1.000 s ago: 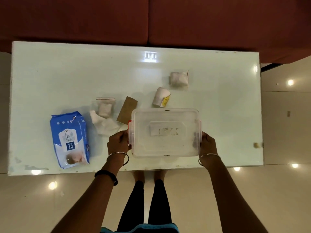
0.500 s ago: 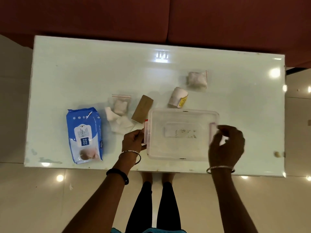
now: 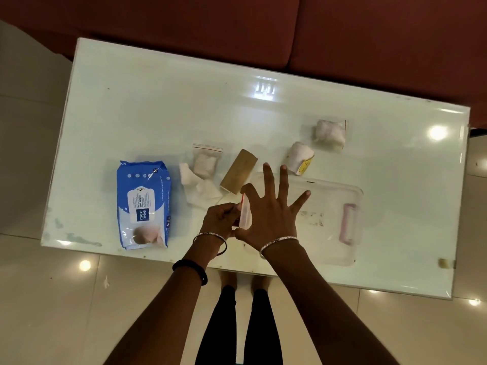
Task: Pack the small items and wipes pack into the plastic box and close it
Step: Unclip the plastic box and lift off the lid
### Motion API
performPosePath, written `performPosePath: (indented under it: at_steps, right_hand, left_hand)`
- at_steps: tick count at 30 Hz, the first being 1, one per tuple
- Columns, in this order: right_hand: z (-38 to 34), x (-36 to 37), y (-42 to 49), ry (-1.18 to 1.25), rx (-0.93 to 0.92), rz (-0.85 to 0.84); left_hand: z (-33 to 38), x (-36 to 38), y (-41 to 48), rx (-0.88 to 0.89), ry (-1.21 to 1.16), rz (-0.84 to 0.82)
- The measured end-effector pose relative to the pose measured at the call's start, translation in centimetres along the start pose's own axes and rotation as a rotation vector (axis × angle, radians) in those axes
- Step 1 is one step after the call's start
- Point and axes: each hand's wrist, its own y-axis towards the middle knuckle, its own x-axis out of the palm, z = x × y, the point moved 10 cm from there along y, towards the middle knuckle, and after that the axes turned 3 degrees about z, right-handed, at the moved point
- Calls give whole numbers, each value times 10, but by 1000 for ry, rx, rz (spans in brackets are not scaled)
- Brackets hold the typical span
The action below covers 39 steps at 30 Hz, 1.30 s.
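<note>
The clear plastic box [image 3: 332, 248] stands at the table's near edge with its lid on. Its right pink latch [image 3: 349, 227] sticks up, unclipped. My left hand [image 3: 220, 219] pinches the left latch [image 3: 245, 214]. My right hand [image 3: 271, 214] lies flat on the left part of the lid, fingers spread. The blue wipes pack [image 3: 143, 204] lies to the left. Between it and the box are a zip bag [image 3: 207, 160], white tissue [image 3: 200, 192] and a brown cardboard piece [image 3: 238, 171]. A white roll with a yellow label [image 3: 300, 156] and another zip bag [image 3: 330, 134] lie behind the box.
The white glossy table [image 3: 158, 106] has bright light reflections on it. A dark red sofa [image 3: 237, 27] runs along its far edge. Tiled floor [image 3: 52, 299] and my legs are below the near edge.
My right hand left the right latch, which now stands open, and crossed over to the left side of the lid. My left hand stayed at the left latch. The view shifted left.
</note>
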Motion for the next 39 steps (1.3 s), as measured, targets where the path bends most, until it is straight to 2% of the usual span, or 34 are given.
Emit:
performPosePath:
  at_steps: [4, 10, 16, 21, 25, 28, 32, 36, 39]
  right_hand:
    - [-2, -7, 7, -65, 1, 35]
    - [-3, -28, -2, -23, -24, 111]
    - [17, -96, -40, 151, -112, 195]
    - [84, -154, -91, 157, -211, 92]
    - [171, -184, -121, 162, -137, 46]
    - [238, -200, -141, 176, -52, 170]
    - [296, -183, -149, 304, 83, 403]
    - [324, -128, -143, 387, 172, 609]
    - [336, -76, -133, 480, 224, 654]
  left_hand:
    - [6, -1, 1, 41, 45, 11]
    - [17, -1, 0, 148, 248, 56]
    - [6, -2, -3, 16, 133, 49]
    - [4, -3, -5, -29, 90, 69]
    - [3, -5, -5, -28, 92, 83]
    - [5, -1, -6, -24, 109, 97]
    - [8, -5, -8, -24, 124, 116]
    - [8, -2, -10, -22, 153, 114]
    - [9, -1, -12, -25, 165, 114]
